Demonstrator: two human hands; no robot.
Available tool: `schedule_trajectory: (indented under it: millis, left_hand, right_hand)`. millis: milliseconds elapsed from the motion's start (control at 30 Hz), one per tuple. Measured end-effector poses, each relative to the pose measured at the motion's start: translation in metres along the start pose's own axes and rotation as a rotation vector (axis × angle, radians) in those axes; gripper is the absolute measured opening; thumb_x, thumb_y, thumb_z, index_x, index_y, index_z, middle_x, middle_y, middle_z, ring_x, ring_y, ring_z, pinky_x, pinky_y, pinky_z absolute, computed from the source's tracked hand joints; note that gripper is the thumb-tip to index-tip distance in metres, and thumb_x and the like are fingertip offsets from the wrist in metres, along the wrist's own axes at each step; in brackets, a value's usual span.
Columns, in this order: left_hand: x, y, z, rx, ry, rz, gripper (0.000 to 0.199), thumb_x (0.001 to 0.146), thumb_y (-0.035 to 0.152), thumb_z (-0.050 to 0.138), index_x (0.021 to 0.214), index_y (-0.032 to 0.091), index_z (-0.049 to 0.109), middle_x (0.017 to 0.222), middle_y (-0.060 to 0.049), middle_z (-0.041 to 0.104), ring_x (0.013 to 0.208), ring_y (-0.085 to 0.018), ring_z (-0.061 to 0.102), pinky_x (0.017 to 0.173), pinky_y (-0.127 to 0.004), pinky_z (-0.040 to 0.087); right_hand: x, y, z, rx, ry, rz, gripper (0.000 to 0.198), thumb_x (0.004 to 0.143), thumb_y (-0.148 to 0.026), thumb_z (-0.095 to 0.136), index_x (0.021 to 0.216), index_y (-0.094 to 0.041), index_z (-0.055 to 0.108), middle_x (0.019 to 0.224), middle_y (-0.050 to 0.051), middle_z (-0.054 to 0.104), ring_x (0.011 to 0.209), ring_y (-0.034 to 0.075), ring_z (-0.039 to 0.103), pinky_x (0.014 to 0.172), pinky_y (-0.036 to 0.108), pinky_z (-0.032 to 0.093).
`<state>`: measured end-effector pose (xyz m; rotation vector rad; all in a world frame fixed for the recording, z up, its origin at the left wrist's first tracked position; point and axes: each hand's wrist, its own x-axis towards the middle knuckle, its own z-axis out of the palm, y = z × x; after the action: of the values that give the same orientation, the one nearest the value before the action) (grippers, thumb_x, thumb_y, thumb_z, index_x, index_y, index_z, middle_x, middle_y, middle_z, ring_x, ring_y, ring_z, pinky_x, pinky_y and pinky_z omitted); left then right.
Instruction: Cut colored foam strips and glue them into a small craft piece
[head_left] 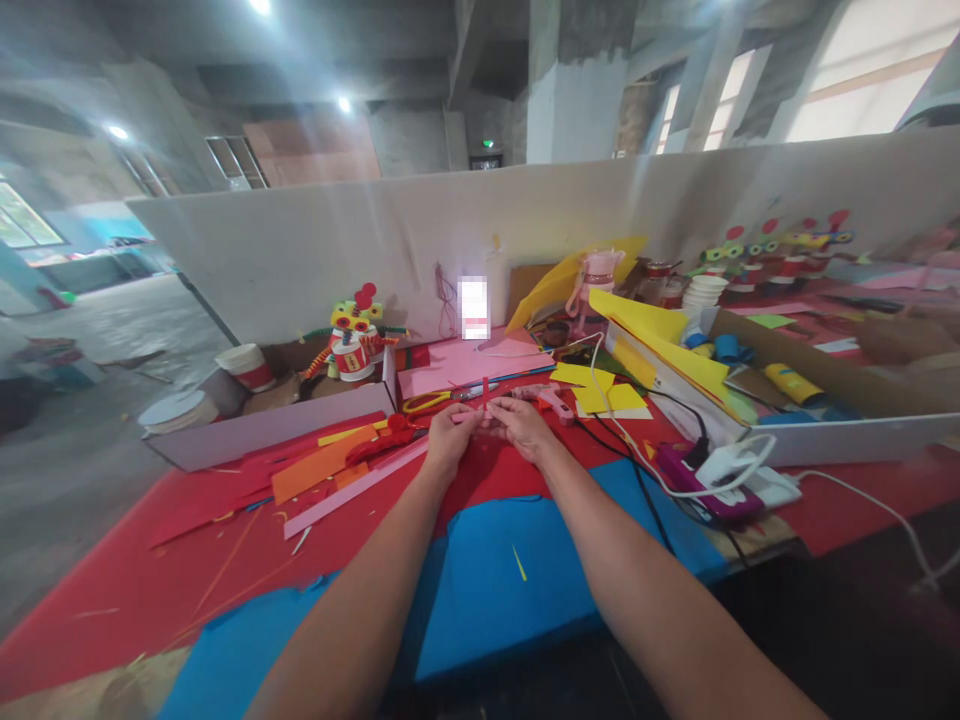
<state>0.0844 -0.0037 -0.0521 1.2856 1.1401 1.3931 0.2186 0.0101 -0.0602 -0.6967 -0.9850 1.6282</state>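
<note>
A narrow red paper strip (485, 387) stands upright between my fingertips, over the middle of the red-covered table. My left hand (451, 436) is closed in a pinch at the strip's lower left. From the other side my right hand (520, 424) pinches it too, and the fingertips of both hands nearly meet. The strip's lower end is hidden by my fingers. Just beyond my right hand lies a pink glue gun (553, 402). Yellow-handled scissors (427, 402) lie beyond my left hand. A long pink paper strip (356, 492) rests on the table left of my left wrist.
Blue sheets (517, 560) cover the near edge. At left, a box (277, 432) carries a paper-cup figure (352, 345) and white cups. A purple power strip (701, 480) with cables and a box of coloured rolls (847, 440) stand right. A white partition (322, 240) closes the back.
</note>
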Motion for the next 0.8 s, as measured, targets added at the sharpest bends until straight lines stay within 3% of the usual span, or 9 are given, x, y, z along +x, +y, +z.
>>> schedule_trajectory:
  millis: [167,333,800]
  left_hand:
    - [-0.0002,0.0020,-0.0004,-0.028,0.012,-0.014,0.026,0.059,0.036,0.078,0.061,0.016,0.061,0.054,0.000,0.060,0.047,-0.010,0.049,0.048,-0.021,0.035]
    - [0.0020,0.0006,-0.0028,-0.065,0.028,-0.022,0.026,0.059,0.035,0.078,0.061,0.016,0.061,0.050,0.002,0.056,0.045,-0.009,0.047,0.047,-0.021,0.034]
    - [0.0032,-0.0030,-0.0036,-0.106,0.008,-0.027,0.026,0.059,0.034,0.079,0.062,0.015,0.062,0.054,0.000,0.059,0.048,-0.010,0.050,0.048,-0.020,0.038]
  right_hand:
    - [-0.0009,-0.0039,0.0020,0.058,0.004,0.021,0.023,0.062,-0.031,0.081,0.068,-0.017,0.064,0.062,-0.001,0.063,0.067,0.015,0.065,0.074,0.034,0.059]
    - [-0.0035,-0.0100,0.0014,0.069,-0.091,0.062,0.018,0.062,-0.020,0.081,0.073,-0.016,0.067,0.068,0.002,0.068,0.075,0.018,0.068,0.083,0.036,0.058]
    - [0.0009,-0.0010,-0.0032,0.037,-0.084,0.026,0.015,0.067,-0.019,0.078,0.078,-0.016,0.068,0.072,0.003,0.070,0.078,0.018,0.070,0.084,0.036,0.059]
